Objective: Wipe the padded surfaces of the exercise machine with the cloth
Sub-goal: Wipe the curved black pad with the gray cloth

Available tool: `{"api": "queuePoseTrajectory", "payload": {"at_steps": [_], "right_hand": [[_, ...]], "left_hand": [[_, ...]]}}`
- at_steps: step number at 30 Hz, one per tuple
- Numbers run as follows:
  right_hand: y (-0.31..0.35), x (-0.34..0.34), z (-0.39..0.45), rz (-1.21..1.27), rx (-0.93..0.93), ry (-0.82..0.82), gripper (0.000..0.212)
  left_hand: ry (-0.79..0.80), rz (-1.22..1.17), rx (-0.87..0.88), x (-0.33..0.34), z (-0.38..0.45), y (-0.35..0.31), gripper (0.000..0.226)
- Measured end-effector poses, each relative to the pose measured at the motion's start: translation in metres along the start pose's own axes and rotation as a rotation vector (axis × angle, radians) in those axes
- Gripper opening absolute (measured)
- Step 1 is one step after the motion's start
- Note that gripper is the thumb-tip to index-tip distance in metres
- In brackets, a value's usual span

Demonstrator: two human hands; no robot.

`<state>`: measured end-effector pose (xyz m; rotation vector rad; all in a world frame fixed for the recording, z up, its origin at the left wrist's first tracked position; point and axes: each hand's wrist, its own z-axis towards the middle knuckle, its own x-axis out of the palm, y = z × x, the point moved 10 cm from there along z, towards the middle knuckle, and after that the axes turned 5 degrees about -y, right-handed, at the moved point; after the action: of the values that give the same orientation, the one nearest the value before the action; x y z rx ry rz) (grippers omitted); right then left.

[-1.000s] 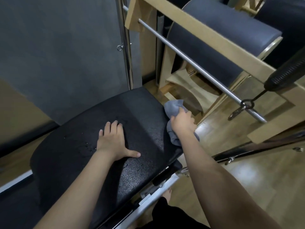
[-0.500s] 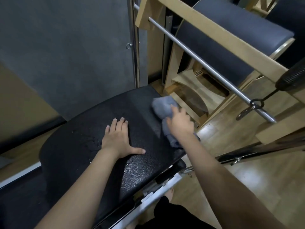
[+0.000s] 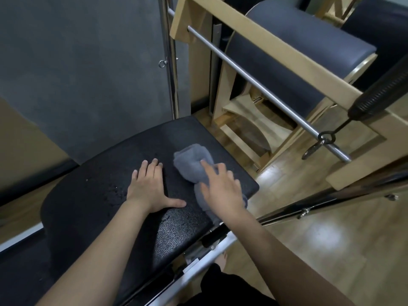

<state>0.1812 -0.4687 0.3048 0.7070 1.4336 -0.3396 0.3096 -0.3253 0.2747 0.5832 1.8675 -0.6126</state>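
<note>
Right hand (image 3: pixel 223 188): fingers spread, pressing the grey cloth (image 3: pixel 194 164) flat on the black pad (image 3: pixel 92 195). Left hand (image 3: pixel 150 186): open, palm down at the cloth's 9 o'clock, bracing. Droplets (image 3: pixel 112 193) at the left hand's 9 o'clock, unwiped. I judge this pad part done; grey padded barrel (image 3: pixel 287 62) at 1 o'clock remains.

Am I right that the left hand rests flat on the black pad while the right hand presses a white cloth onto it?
Not quite: the cloth is grey, not white, as the head view shows. The rest holds: the left hand lies flat on the black pad and the right hand presses the cloth onto it.
</note>
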Motion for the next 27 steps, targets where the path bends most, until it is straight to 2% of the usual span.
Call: {"api": "queuePoseTrajectory", "payload": {"at_steps": [4, 6, 8, 13, 15, 16, 19, 22, 24, 25, 27], "right_hand": [[-0.104, -0.002, 0.019, 0.032, 0.467, 0.004, 0.051], [-0.125, 0.001, 0.023, 0.028, 0.599, 0.026, 0.049], [-0.107, 0.000, 0.027, -0.005, 0.551, 0.032, 0.050], [0.033, 0.000, -0.015, -0.026, 0.039, -0.045, 0.060], [0.061, -0.001, -0.033, -0.064, -0.110, -0.078, 0.063], [0.058, -0.001, -0.030, -0.038, -0.122, -0.068, 0.063], [0.000, 0.002, 0.003, 0.022, 0.047, -0.002, 0.058], [-0.079, 0.005, 0.041, 0.028, 0.346, 0.001, 0.052], [-0.100, 0.007, 0.055, 0.076, 0.498, 0.019, 0.053], [-0.095, 0.007, 0.058, 0.047, 0.514, 0.027, 0.053], [-0.057, 0.004, 0.060, -0.036, 0.412, -0.008, 0.053]], "left_hand": [[0.006, -0.012, 0.002, 0.002, 0.000, 0.001, 0.153], [0.016, -0.013, -0.002, 0.002, 0.001, 0.001, 0.154], [0.025, 0.002, -0.001, 0.002, 0.003, 0.000, 0.155], [0.056, 0.042, -0.013, 0.005, 0.007, 0.000, 0.154], [0.059, 0.045, -0.004, 0.005, 0.005, 0.000, 0.154], [0.046, 0.037, 0.001, 0.004, 0.004, 0.000, 0.154], [0.018, 0.013, 0.005, 0.003, 0.002, 0.002, 0.153], [0.027, 0.006, -0.001, 0.004, 0.001, 0.002, 0.153], [0.022, 0.008, 0.003, 0.004, 0.002, 0.001, 0.153], [0.021, 0.011, 0.003, 0.004, 0.002, 0.000, 0.153], [0.016, 0.015, -0.002, 0.005, 0.004, 0.001, 0.153]]}}
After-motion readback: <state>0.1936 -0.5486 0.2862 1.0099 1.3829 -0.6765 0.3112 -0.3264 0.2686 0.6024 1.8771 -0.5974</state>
